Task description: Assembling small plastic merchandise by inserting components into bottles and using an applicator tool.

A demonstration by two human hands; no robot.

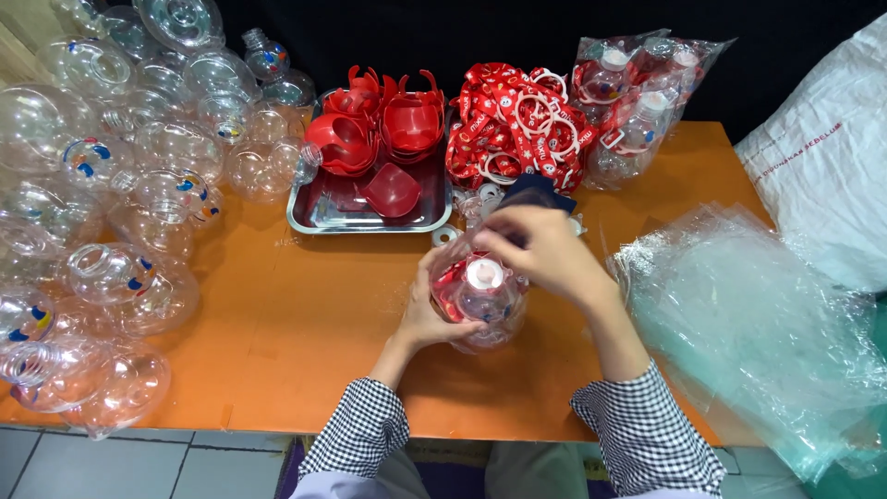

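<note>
A: Where is the round clear bottle (480,305) sitting?

B: It is standing on the orange bench (296,314), near the front edge, with a red strap inside it and a pale cap on top.

A: What are the hands doing?

B: The left hand (427,314) is wrapping around the bottle's left side, fingers curled shut against it. The right hand (540,248) is hovering just over the cap, fingers pinched closed on a thin clear wrapper (467,238).

A: And around it?

B: Behind it a metal tray (314,214) is holding red plastic cups (379,125). Beside the tray a heap of red lanyards (513,120) is lying, then bagged bottles (633,102). Empty clear bottles (111,203) are crowding the left end, and clear plastic bags (748,323) are piling up at the right.
</note>
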